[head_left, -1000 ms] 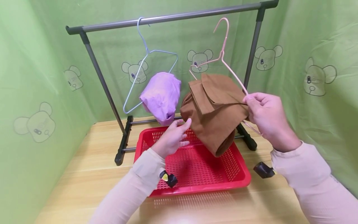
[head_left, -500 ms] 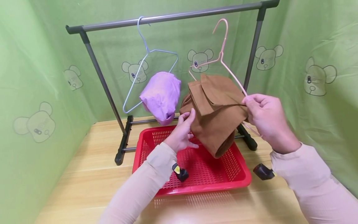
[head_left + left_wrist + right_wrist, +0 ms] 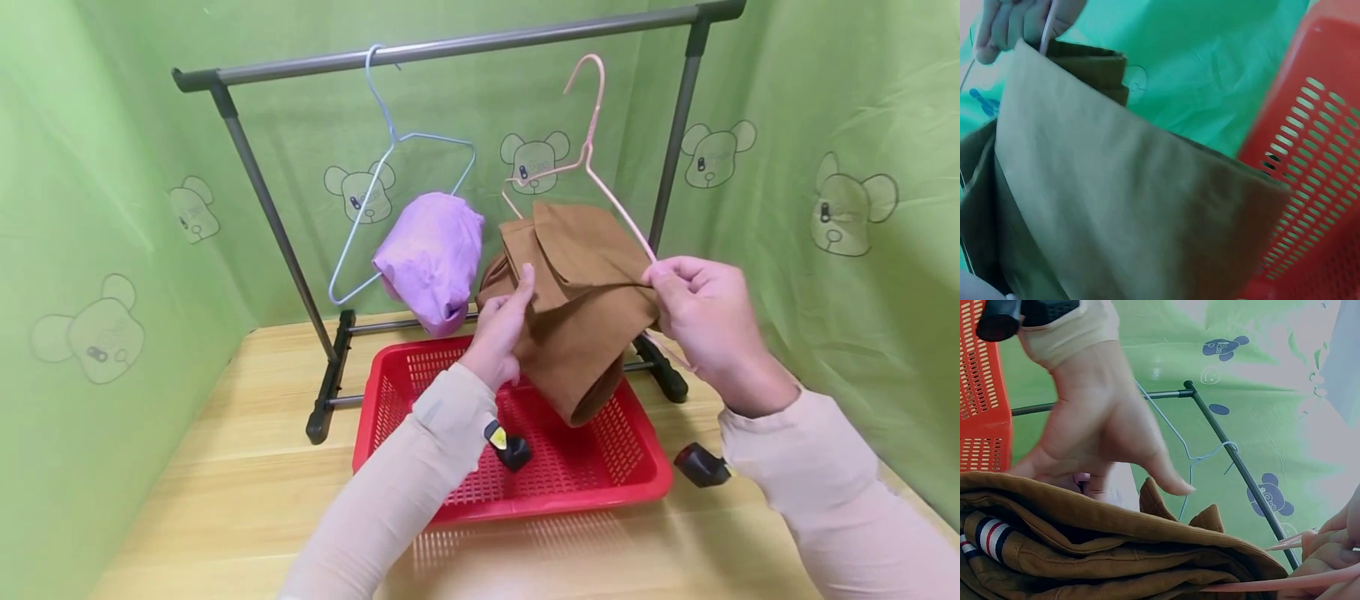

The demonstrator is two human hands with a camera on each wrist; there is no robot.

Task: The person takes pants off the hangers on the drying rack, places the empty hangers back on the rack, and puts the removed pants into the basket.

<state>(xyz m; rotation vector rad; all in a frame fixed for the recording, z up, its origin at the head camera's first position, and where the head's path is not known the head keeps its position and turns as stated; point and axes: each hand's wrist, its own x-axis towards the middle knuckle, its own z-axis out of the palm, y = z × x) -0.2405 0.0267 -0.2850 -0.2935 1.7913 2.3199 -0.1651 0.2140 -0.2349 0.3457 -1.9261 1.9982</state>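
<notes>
Green cloth (image 3: pixel 112 192) printed with cartoon animal heads walls in the wooden tabletop (image 3: pixel 202 492) I am watching from afar, where a dark metal rack (image 3: pixel 510 38) stands behind a red perforated basket (image 3: pixel 547 505). The brown garment (image 3: pixel 577 325), folded, is slung on the pink hanger (image 3: pixel 589 143) above the basket, the hanger's hook below the rack's top. To the left, a purple garment (image 3: pixel 433 254) hangs on a blue hanger (image 3: pixel 392 129) hooked over the rack. The right hand (image 3: pixel 708 312) pinches the pink hanger's side, thumb and curled fingers closed on it, the brown garment's corner right at the fingertips. The left hand (image 3: pixel 495 337) is at that garment's left edge, thumb raised and spread wide from the fingers; whether its fingertips touch the cloth, I cannot tell. In my right wrist feed, a striped band (image 3: pixel 992 540) shows among the brown folds.
</notes>
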